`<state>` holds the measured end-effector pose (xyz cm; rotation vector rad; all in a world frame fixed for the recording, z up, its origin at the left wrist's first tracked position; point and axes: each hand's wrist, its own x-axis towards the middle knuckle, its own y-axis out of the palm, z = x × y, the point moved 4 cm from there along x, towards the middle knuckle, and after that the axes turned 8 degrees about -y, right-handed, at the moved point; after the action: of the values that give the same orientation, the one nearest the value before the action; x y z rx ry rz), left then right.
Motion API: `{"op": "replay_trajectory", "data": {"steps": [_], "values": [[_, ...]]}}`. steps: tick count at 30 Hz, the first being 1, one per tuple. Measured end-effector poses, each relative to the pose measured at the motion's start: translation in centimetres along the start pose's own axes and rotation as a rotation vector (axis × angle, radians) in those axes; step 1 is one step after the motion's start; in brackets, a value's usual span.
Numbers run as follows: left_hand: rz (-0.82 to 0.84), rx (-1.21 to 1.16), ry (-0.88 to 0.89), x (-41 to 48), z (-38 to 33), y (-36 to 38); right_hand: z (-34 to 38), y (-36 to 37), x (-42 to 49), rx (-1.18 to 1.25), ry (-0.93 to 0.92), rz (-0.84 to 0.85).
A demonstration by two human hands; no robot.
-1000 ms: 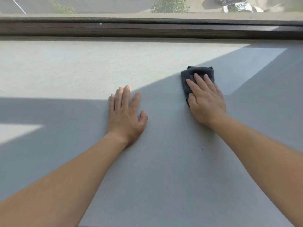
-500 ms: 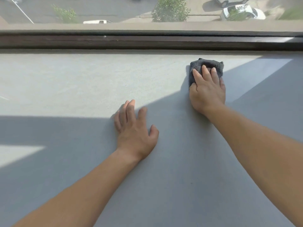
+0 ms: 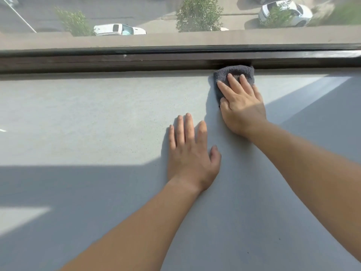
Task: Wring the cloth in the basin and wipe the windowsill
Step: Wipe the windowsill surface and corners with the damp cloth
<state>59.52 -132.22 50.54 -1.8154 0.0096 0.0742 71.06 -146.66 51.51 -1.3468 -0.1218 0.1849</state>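
A: Cloth location?
B: Dark grey folded terry cloth [image 3: 234, 70] lay at the far edge of the pale grey flat windowsill [image 3: 97, 118], touching the dark brown window frame [image 3: 136, 61]. Right hand [image 3: 242, 106] pressed it, fingers straight and spread. The cloth stuck out beyond the fingertips, toward the frame.
A: Left hand [image 3: 190, 153]?
B: Flat on bare windowsill, fingers straight, holding nothing, farther from the cloth. Judged: stroke could only go sideways or back. Cloth's near part hidden under the palm, long axis unclear. Basin not in view.

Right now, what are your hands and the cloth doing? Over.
Right hand flat, pressing grey cloth up against window frame. Left hand flat on windowsill. Nothing blocking seen.
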Motion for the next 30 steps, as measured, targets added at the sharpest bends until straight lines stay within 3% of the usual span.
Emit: {"op": "replay_trajectory", "data": {"steps": [3,7,9,14,16,18,20,23,26,30], "values": [[0.0,-0.006,0.002,-0.1,-0.2,-0.3,-2.1,-1.1,-1.3,-0.006,-0.136,0.044],[-0.004,-0.007,-0.005,-0.3,-0.4,-0.5,-7.8,-3.1,-1.1,-0.015,0.158,0.008],[-0.003,0.007,-0.008,-0.4,-0.6,-0.7,-6.7,-2.9,-1.2,-0.025,0.238,-0.012],[0.001,0.014,-0.008,-0.5,-1.1,-1.3,-3.5,-2.5,-3.1,0.01,-0.136,0.053],[-0.001,0.006,-0.005,-0.6,-1.1,-1.4,-6.7,-3.6,-3.4,0.019,-0.034,0.042],[0.004,0.008,-0.008,-0.8,-1.2,-1.6,-9.7,-4.6,-4.2,0.016,0.182,0.013],[-0.001,0.012,-0.013,-0.8,-1.4,-1.7,-9.2,-4.6,-5.2,0.005,0.258,-0.004],[0.0,0.033,-0.017,-0.7,-1.5,-1.8,-5.8,-3.7,-7.0,0.005,0.055,0.012],[0.006,0.046,-0.015,-0.3,-1.5,-2.2,-6.9,-4.2,-7.7,0.021,-0.131,0.076],[-0.029,0.021,0.0,-0.9,-2.1,-3.1,-11.3,-5.2,-6.6,0.047,0.19,0.007]]}}
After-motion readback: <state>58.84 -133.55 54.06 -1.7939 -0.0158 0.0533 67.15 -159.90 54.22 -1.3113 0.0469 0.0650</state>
